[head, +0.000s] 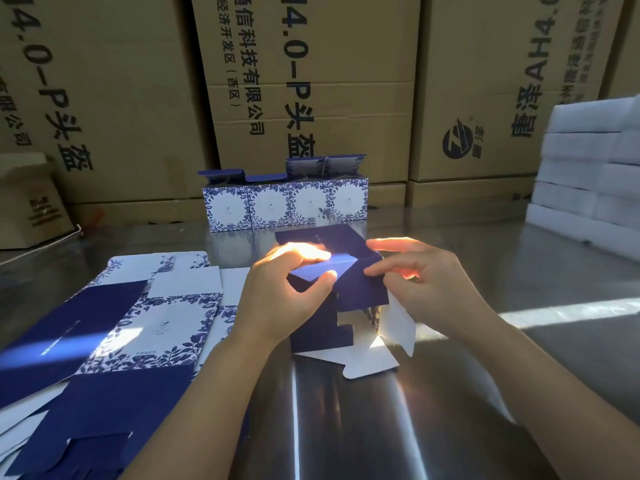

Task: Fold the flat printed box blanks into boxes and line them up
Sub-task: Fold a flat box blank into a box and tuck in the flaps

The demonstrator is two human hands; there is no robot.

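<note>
A half-folded dark blue box blank (349,289) stands on the steel table (346,427) in the middle. My left hand (280,292) pinches its upper flap from the left, thumb on the sunlit fold. My right hand (426,282) grips its right side panel, fingers curled over the top edge. White inner flaps (367,362) splay out below the blank. A row of several folded blue-and-white floral boxes (285,204) stands behind, lids up. A pile of flat printed blanks (114,341) lies at the left.
Large brown shipping cartons (311,81) wall off the back of the table. A stack of white foam blocks (592,174) sits at the right. A small brown carton (27,202) stands at the far left. A bright sun stripe crosses the table at the right.
</note>
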